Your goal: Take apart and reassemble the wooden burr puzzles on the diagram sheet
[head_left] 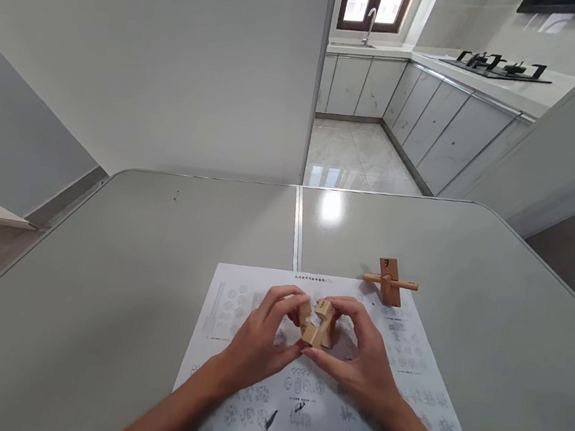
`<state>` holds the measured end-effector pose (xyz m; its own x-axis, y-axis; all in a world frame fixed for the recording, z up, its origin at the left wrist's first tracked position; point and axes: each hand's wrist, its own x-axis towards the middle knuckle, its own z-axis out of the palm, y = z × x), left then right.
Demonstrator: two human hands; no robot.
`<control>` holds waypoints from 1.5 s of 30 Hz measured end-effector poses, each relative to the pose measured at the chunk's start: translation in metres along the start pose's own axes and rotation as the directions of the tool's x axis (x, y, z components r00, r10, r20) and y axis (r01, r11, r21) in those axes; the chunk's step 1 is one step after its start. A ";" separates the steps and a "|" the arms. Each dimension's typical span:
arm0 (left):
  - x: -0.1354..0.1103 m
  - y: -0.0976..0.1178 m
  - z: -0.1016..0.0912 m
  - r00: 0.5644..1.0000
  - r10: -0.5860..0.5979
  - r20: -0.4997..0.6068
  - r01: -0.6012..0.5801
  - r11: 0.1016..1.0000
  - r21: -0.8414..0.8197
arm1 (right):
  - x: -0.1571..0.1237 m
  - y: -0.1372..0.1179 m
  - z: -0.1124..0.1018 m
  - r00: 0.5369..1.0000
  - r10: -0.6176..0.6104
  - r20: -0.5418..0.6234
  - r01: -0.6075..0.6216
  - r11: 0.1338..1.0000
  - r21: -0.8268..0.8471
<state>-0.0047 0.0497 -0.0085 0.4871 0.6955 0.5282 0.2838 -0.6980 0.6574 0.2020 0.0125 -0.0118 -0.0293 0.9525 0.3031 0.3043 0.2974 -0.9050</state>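
Both my hands meet over a printed instruction sheet lying on the grey table. Between them is a small wooden puzzle assembly made of light notched blocks. My left hand pinches its left side with thumb and fingers curled. My right hand grips its right side, with fingers over the top and the thumb beneath. A second wooden puzzle piece, a block crossed by a thin rod, stands on the table beyond my right hand, untouched.
The table has a seam running down its middle. A white wall stands behind the table on the left. Beyond is a kitchen with white cabinets, a sink tap and a gas hob.
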 end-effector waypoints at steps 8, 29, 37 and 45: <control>-0.008 0.004 0.008 0.995 0.091 -0.033 -0.084 0.980 0.181 | -0.002 -0.004 0.008 1.000 -0.014 -0.019 0.013 0.999 -0.051; 0.000 0.021 0.014 0.974 0.204 -0.102 -0.133 0.872 0.472 | -0.005 -0.001 0.014 0.965 -0.221 -0.144 0.148 0.906 -0.396; 0.000 0.027 0.015 0.979 0.160 -0.130 -0.097 0.914 0.395 | -0.008 0.000 0.016 0.988 -0.026 -0.149 -0.017 0.961 -0.277; -0.001 0.028 0.014 0.981 -0.045 -0.191 0.068 0.991 0.116 | -0.009 -0.001 0.012 0.989 0.038 -0.140 -0.052 0.994 -0.099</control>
<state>0.0147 0.0272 0.0018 0.3076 0.7458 0.5909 0.4100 -0.6642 0.6251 0.1904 0.0044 -0.0174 0.1159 0.9445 0.3073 0.3983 0.2393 -0.8855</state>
